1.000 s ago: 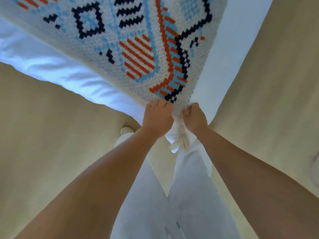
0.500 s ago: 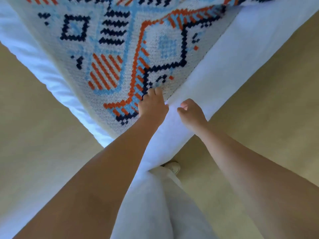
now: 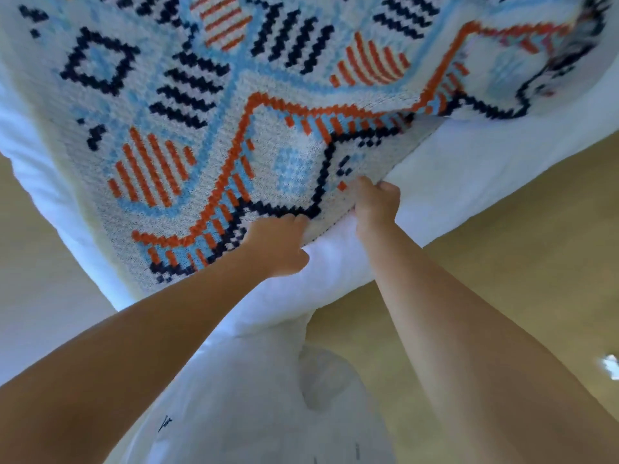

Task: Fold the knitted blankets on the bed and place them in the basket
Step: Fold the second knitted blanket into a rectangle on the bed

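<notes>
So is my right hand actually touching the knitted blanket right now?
Touching. The head view shows the right hand gripping the edge of the knitted blanket, fingers curled over the fabric, above the white bedding.

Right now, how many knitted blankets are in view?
1: the knitted blanket lies spread on the bed, its near edge gripped by the left hand and right hand. Others may be off-frame.

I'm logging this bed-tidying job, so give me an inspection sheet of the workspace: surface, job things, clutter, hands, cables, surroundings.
Surface: white bed.
Job's things: patterned knitted blanket spread on the bed, near edge lifted; basket not in view.
Clutter: small white object on the floor, too blurred to identify.
Grippers: left hand and right hand both grip the blanket's near edge.
Cables: nothing seen.
Surroundings: tan floor around the bed.
</notes>
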Available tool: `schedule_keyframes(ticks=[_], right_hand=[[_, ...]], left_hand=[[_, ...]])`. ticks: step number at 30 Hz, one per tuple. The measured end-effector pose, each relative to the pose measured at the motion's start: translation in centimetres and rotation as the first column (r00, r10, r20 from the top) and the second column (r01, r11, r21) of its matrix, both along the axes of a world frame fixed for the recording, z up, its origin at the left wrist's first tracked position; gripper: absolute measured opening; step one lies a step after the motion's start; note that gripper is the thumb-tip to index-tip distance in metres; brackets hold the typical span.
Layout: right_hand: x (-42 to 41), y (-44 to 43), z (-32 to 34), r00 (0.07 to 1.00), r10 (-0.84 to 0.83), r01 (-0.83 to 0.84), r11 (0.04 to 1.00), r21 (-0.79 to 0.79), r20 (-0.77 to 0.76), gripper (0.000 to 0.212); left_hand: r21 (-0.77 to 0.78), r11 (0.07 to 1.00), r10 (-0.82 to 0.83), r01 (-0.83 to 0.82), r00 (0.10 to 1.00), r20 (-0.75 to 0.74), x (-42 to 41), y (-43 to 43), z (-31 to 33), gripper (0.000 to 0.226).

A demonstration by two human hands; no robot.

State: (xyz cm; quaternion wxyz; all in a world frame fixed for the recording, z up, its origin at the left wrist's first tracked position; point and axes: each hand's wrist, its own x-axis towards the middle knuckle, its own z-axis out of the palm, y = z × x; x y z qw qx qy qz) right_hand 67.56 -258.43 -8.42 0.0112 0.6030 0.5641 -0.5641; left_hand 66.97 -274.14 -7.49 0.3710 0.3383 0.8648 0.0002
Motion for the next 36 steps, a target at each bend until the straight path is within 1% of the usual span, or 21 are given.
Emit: schedule_keyframes(ticks=[2,3,5,7,9,10,12,13,14,15,16,17,20,23,25,27,28,30,32,34,36], right_hand=[[-1.6,2.8,-0.2,0.998,-0.052,0.052,0.999,0.01,-0.028,0.039],[-2.0,4.2,0.0,0.999,-0.03,0.031,0.998,0.052,-0.017,0.042],[-1.4,6.4,0.2,0.995,0.072,-0.08,0.988,0.132,0.067,0.039],[1.2,7.2,0.1,0.969,0.12,-0.16,0.971,0.176,0.216,0.029],[4.1,6.9,-0.6,0.947,0.164,-0.204,0.971,0.121,0.276,0.016],[4.8,6.8,-0.7,0.94,0.189,-0.219,0.972,0.08,0.284,0.013],[4.2,8.0,-0.7,0.953,0.171,-0.189,0.981,0.048,0.248,0.018],[3.3,9.4,-0.4,0.969,0.149,-0.153,0.988,0.003,0.197,0.021],[2.3,11.2,-0.1,0.987,0.117,-0.109,0.991,-0.077,0.111,0.021],[1.2,13.3,0.2,0.997,0.075,-0.07,0.981,-0.178,0.019,0.016],[0.2,15.6,0.4,0.999,0.029,-0.039,0.968,-0.246,-0.042,0.011],[-0.6,18.1,0.5,0.997,-0.009,-0.012,0.96,-0.281,-0.072,0.013],[-2.8,25.1,1.7,0.994,-0.047,0.016,0.959,-0.283,-0.102,0.027],[-4.1,32.1,2.7,0.991,-0.058,0.024,0.967,-0.252,-0.124,0.056],[-5.2,36.8,3.0,0.991,-0.016,-0.011,0.979,-0.204,-0.132,0.058],[-6.7,40.6,3.3,0.993,0.021,-0.038,0.988,-0.146,-0.115,0.066],[-7.6,42.2,3.4,0.994,0.049,-0.061,0.99,-0.129,-0.1,0.073],[-9.6,44.5,3.6,0.987,0.152,-0.155,0.985,-0.07,-0.05,0.085],[-11.5,46.0,3.7,0.976,0.217,-0.218,0.976,-0.026,-0.029,0.092],[-13.3,47.1,3.7,0.986,0.162,-0.164,0.984,-0.062,-0.034,0.097],[-15.3,48.1,3.4,0.996,0.084,-0.087,0.992,-0.095,-0.039,0.098]], left_hand=[[0.103,0.994,0.037,-0.037,0.999,0.0,-1.3,3.9,0.5,0.055],[0.152,0.987,0.053,-0.051,0.999,-0.012,-1.9,6.0,0.5,0.059],[0.198,0.98,0.041,-0.027,0.997,-0.07,-2.8,9.8,0.3,0.058],[0.183,0.983,-0.016,0.032,0.996,-0.087,-3.0,12.6,-0.2,0.049],[0.105,0.989,-0.097,0.103,0.994,-0.057,-2.8,14.3,-0.8,0.036],[0.074,0.991,-0.113,0.114,0.993,-0.014,-2.6,14.8,-1.0,0.035],[0.038,0.995,-0.098,0.095,0.992,0.082,-2.3,15.4,-1.0,0.038],[0.025,0.996,-0.086,0.084,0.99,0.112,-2.3,15.7,-0.7,0.037],[0.021,0.998,-0.066,0.063,0.988,0.136,-2.3,16.1,-0.2,0.035],[0.031,0.999,-0.029,0.025,0.987,0.158,-2.3,16.7,0.1,0.033],[0.048,0.999,0.012,-0.021,0.983,0.181,-2.2,17.6,0.5,0.031],[0.069,0.995,0.057,-0.072,0.979,0.197,-2.1,18.8,0.9,0.03],[0.19,0.95,0.218,-0.246,0.964,0.155,-2.5,24.3,2.3,0.034],[0.364,0.842,0.404,-0.398,0.913,0.064,-3.9,31.8,3.7,0.042],[0.415,0.767,0.529,-0.49,0.849,0.024,-5.1,37.2,4.6,0.044],[0.404,0.75,0.583,-0.523,0.812,-0.032,-6.8,41.9,4.9,0.051],[0.372,0.768,0.579,-0.522,0.814,-0.054,-7.7,43.7,4.7,0.058],[0.261,0.827,0.531,-0.498,0.845,-0.07,-9.2,46.2,3.9,0.07],[0.127,0.872,0.481,-0.472,0.876,-0.044,-10.0,47.3,2.8,0.074],[0.049,0.877,0.479,-0.478,0.878,-0.016,-10.2,47.4,1.9,0.072],[0.065,0.849,0.527,-0.525,0.85,-0.022,-10.6,47.3,1.9,0.067]])
